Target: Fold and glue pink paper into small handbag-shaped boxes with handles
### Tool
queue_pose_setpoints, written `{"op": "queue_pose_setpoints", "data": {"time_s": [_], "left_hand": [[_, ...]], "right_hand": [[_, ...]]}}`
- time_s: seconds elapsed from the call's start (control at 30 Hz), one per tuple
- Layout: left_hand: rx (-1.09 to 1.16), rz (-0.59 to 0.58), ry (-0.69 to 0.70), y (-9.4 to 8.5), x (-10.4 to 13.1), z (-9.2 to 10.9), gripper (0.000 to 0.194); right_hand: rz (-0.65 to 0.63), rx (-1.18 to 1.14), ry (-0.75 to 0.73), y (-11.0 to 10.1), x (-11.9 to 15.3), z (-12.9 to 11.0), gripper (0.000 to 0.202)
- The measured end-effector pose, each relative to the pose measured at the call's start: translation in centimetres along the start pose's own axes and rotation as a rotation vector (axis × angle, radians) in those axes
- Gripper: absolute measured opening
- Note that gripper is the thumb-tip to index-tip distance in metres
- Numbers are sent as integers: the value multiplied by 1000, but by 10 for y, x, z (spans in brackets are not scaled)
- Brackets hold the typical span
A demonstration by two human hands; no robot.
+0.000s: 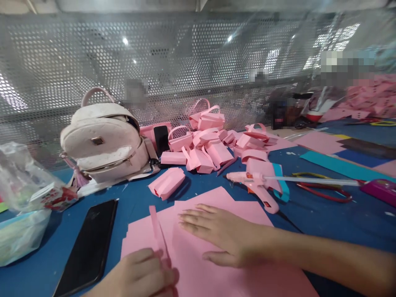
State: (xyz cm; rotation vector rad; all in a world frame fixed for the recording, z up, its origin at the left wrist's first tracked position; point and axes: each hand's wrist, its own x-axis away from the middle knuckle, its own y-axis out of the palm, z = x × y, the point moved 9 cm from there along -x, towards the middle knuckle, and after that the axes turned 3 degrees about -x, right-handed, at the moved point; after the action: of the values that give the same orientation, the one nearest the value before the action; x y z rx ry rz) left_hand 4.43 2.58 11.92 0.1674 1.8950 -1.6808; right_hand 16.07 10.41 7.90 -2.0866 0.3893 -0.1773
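Note:
At the bottom, my left hand [142, 272] is closed, its fingers curled around the lower end of a narrow pink paper strip [157, 229]. The strip stands up past the knuckles, over a loose pile of pink paper sheets [198, 276]. My right hand [216, 231] lies flat on the top sheet with its fingers stretched out. Beyond it a pink glue gun [253, 181] rests on its side, a clear glue stick [309, 180] sticking out of its back. A small folded pink paper box [167, 183] sits just past the sheets.
Several pink paper baskets [207, 144] are heaped by the perforated metal screen [173, 53]. A white backpack [102, 140], a black phone [88, 247] and a plastic bag [21, 239] stand left. On the right lie red-handled scissors [324, 193] and a turquoise strip [337, 164].

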Motion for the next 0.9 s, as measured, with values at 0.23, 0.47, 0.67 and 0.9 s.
{"op": "queue_pose_setpoints", "data": {"time_s": [0.23, 0.47, 0.67, 0.9], "left_hand": [[177, 86, -175, -9, 9, -10, 22], [540, 188, -383, -28, 10, -25, 21], [972, 338, -668, -17, 27, -61, 22], [1337, 496, -1160, 17, 58, -98, 57]], "right_hand": [[84, 285, -140, 7, -10, -34, 50], [196, 74, -175, -12, -35, -73, 46], [289, -377, 138, -26, -57, -47, 27], [499, -513, 287, -37, -50, -8, 24]]}}
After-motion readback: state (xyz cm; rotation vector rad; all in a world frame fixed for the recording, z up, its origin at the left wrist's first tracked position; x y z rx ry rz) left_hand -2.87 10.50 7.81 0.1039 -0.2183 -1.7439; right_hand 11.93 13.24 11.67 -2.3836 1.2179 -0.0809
